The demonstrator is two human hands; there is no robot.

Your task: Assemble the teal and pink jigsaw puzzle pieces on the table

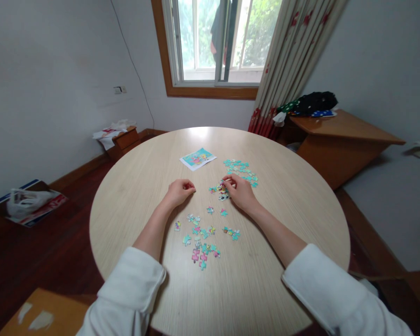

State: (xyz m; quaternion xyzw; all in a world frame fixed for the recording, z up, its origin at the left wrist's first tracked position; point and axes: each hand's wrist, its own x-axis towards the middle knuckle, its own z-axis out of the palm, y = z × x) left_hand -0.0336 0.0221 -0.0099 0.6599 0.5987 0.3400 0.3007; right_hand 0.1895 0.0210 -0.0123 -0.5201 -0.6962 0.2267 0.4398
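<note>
My right hand (241, 190) is over a small heap of jigsaw puzzle pieces (223, 198), its thumb and fingertips pinched on a piece at the heap's upper edge. To the left, apart from the heap, my left hand (181, 192) rests at the table with curled fingers; whether anything is inside them is hidden. Nearer to me lie scattered pink, teal and yellow pieces (203, 247), some of them touching. A short cluster (231, 232) sits to their right. Beyond my right hand spreads a group of mostly teal pieces (236, 165).
A printed picture sheet (198, 158) lies on the round wooden table (126, 196), beyond my hands. Behind stand a window (224, 42) and a curtain (294, 51). At right is a brown desk (346, 135) with dark cloth on it. A small cabinet (126, 139) stands at left.
</note>
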